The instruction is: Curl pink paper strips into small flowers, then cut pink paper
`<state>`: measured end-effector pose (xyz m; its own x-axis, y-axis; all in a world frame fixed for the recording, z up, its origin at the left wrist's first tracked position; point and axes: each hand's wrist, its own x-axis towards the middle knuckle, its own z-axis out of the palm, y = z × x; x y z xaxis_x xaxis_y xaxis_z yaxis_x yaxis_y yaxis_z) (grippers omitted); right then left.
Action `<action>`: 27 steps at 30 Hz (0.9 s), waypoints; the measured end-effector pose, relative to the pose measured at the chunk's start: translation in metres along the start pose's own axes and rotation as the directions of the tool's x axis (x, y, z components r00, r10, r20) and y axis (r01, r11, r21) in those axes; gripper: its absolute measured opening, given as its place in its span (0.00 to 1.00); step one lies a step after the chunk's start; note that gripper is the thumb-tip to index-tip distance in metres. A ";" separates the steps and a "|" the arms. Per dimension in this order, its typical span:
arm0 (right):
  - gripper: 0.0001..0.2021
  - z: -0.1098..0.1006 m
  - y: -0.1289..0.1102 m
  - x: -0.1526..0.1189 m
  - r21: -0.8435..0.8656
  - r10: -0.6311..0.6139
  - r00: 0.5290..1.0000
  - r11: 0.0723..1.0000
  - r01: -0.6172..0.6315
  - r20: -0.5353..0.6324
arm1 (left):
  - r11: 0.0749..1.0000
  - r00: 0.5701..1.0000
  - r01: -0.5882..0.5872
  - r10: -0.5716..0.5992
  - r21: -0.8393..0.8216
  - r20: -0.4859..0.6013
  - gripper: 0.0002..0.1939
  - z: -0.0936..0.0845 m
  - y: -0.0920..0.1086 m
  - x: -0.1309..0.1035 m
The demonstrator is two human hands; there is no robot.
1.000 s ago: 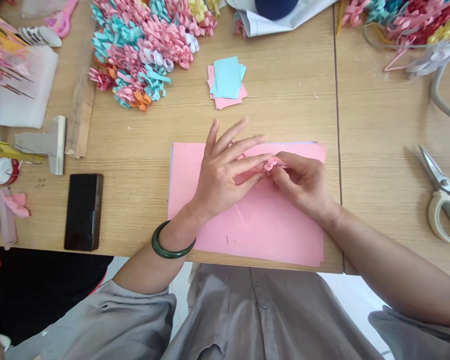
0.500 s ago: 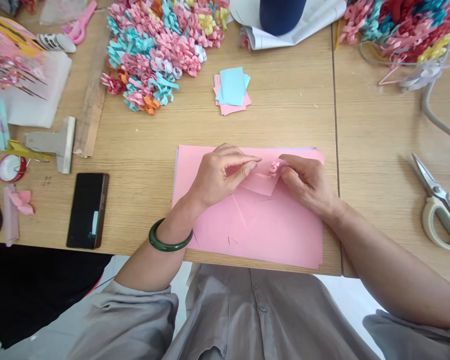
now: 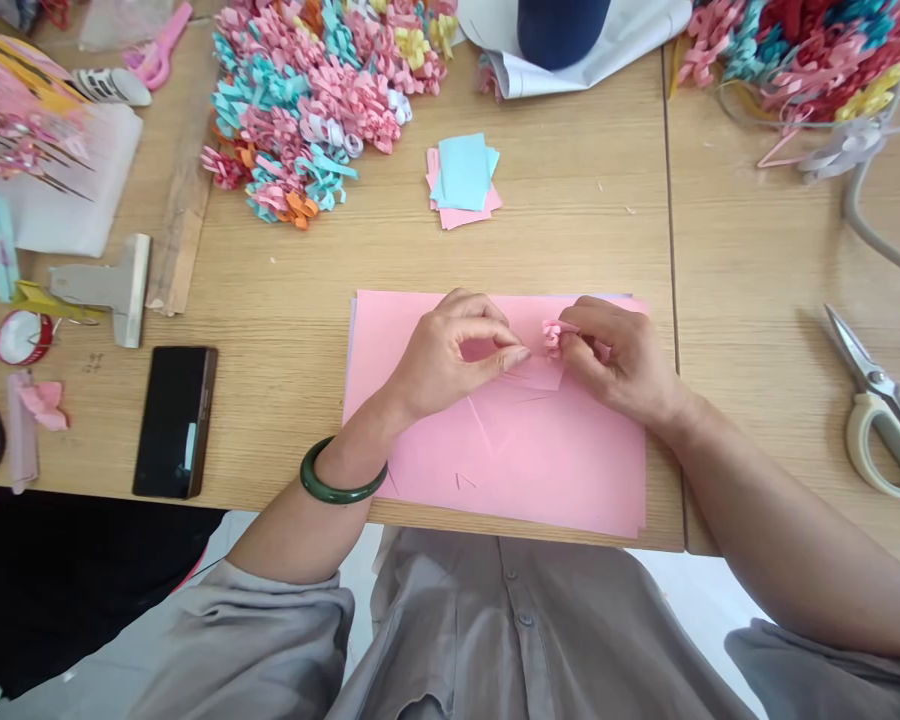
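Pink paper sheets (image 3: 450, 460) lie at the table's front edge, under both hands. Between thumb and fingers, my right hand (image 3: 615, 355) pinches a small curled pink paper piece (image 3: 551, 338). My left hand (image 3: 469, 350), with a green bangle (image 3: 341, 490) on its wrist, has thumb and forefinger pressed together at the tips just left of that piece; whatever is between them is too small to name. A smaller pink paper piece (image 3: 544, 375) lies below the fingertips. Thin pink slivers rest on the sheets.
Behind the sheets sits a stack of blue and pink paper squares (image 3: 465, 172). Curled paper flowers (image 3: 307, 100) are heaped at the back left. A phone (image 3: 174, 420) and metal clip (image 3: 120, 285) lie left, scissors (image 3: 877, 385) right. A dark blue cup (image 3: 562, 30) stands behind.
My left thumb and forefinger have come together and moved slightly right and down. The smaller pink paper piece has dropped flatter below the curled piece.
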<state>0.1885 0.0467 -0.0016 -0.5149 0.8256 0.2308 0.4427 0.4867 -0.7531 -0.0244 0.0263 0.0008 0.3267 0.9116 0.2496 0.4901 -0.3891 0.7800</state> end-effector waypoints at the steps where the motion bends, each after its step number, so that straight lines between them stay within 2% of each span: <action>1: 0.12 -0.001 0.001 0.000 -0.031 0.009 1.000 0.999 -0.009 -0.004 | 1.000 1.000 0.015 -0.015 -0.013 -0.001 0.07 -0.002 0.000 0.000; 7: 0.13 -0.008 0.002 0.001 -0.092 0.088 0.996 0.992 -0.090 -0.030 | 0.998 0.998 0.061 -0.061 0.011 0.003 0.07 -0.009 -0.002 0.001; 11: 0.12 -0.006 -0.001 0.000 -0.068 0.001 1.000 0.998 -0.002 -0.014 | 0.997 1.000 -0.030 0.030 0.068 -0.002 0.09 0.000 -0.001 0.001; 15: 0.11 -0.002 -0.001 0.000 -0.040 -0.075 0.997 0.996 0.075 -0.007 | 0.994 0.994 -0.106 0.105 0.029 0.043 0.05 0.009 0.001 0.000; 22: 0.14 -0.008 0.003 0.001 -0.133 0.068 0.997 0.988 -0.072 -0.035 | 0.999 0.997 -0.041 0.041 0.001 0.064 0.06 -0.004 -0.001 0.001; 27: 0.15 -0.011 0.005 0.001 -0.182 0.134 0.989 0.973 -0.142 -0.055 | 1.000 0.992 -0.012 0.010 0.014 0.126 0.03 -0.014 -0.007 0.002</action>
<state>0.1984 0.0536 0.0020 -0.4095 0.8979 0.1614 0.6373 0.4081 -0.6537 -0.0390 0.0328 0.0039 0.4308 0.8837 0.1832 0.4977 -0.4020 0.7686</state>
